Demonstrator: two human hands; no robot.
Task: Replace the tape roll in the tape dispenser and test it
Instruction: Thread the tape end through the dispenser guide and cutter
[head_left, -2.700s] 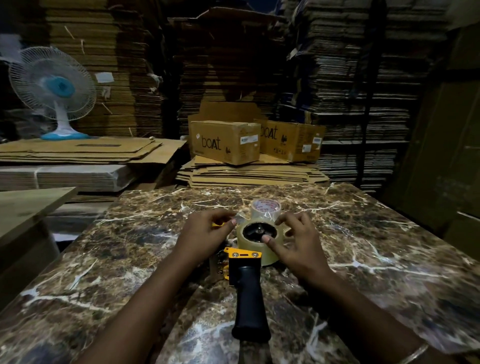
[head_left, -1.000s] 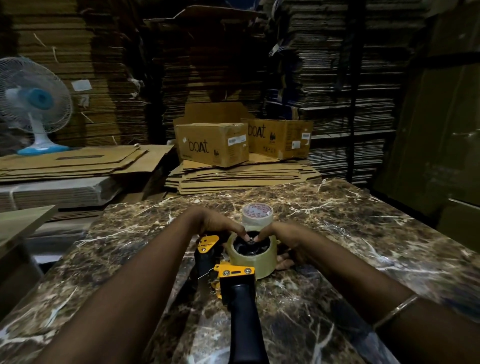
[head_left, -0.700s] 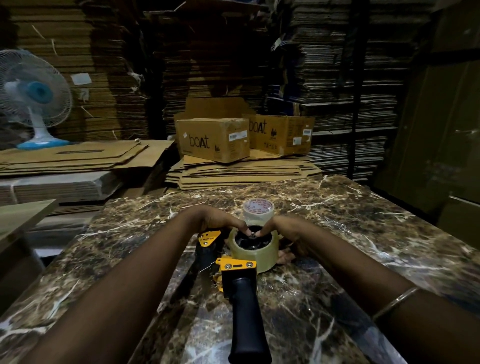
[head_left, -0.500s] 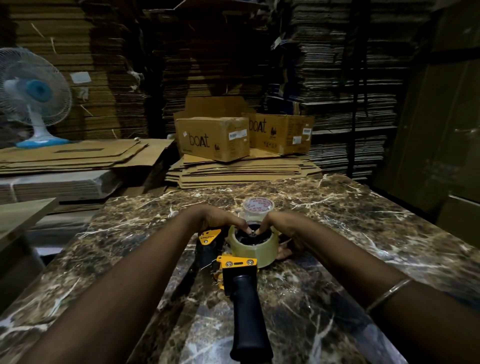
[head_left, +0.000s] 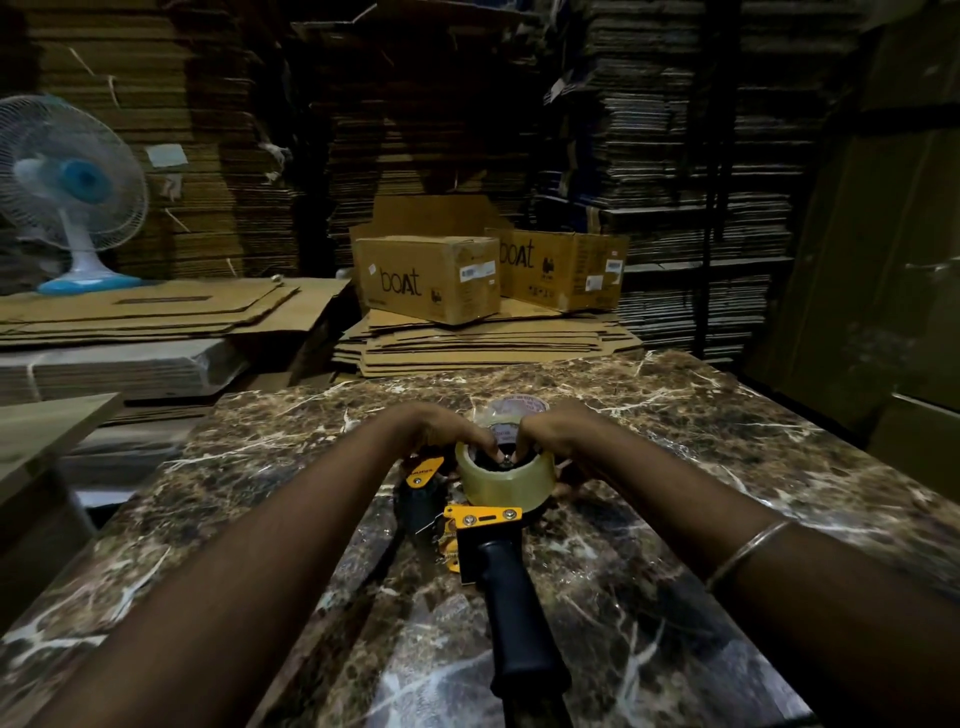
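Observation:
A yellow tape dispenser with a black handle lies on its side on the marble table. A clear tape roll sits on its hub. My left hand and my right hand both reach over the roll's top edge, fingertips pinched at the small part in the hub's centre. A second, smaller roll with red print stands just behind, partly hidden by my hands. A yellow-tipped black part lies left of the roll.
Two "boat" cartons sit on flat cardboard beyond the table's far edge. A white and blue fan stands at the left on more cardboard. Tall stacks of flattened boxes fill the background. A wooden board juts in at left.
My hands have moved from the roll's sides to its centre, and both arms now stretch further forward. The roll sits lower on the hub. The camera has shifted slightly.

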